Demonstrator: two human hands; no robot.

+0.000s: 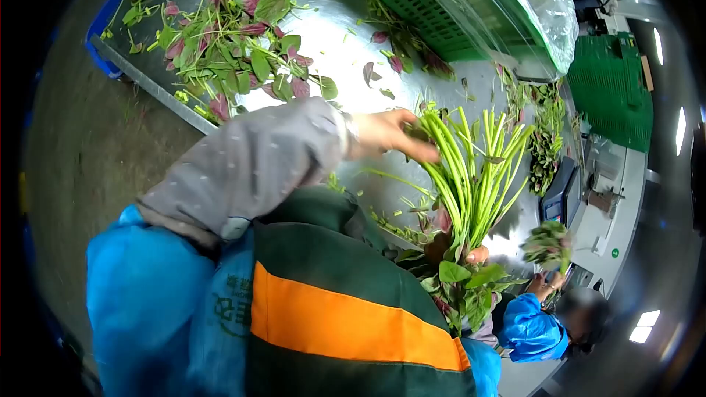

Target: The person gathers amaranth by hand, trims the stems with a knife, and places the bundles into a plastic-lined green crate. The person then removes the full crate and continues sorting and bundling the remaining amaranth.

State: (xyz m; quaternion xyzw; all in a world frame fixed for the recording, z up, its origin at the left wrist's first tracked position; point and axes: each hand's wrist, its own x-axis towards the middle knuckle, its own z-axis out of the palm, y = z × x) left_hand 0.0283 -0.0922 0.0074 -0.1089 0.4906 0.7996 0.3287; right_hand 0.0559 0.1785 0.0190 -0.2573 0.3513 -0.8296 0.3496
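Note:
My right hand (478, 254) grips a bunch of leafy amaranth greens (471, 184) low down, near the leaves. Its pale green stems point up and fan out, while green and purple leaves hang below the fist. Most of that hand is hidden by the bunch. From the left, my left hand (390, 134), in a grey sleeve, reaches to the outer stems. Thumb and fingers are apart there, slightly blurred, beside a small dark leaf. Under both hands lies a metal table (346, 44) strewn with cut stems and leaves.
A heap of loose greens (250, 37) lies at the table's upper left. Beyond my hands stands a green crate (412, 0) with clear plastic lining. More greens (546, 140) and a scale (562, 191) are at right, near a co-worker (533, 331) holding another bunch (548, 244).

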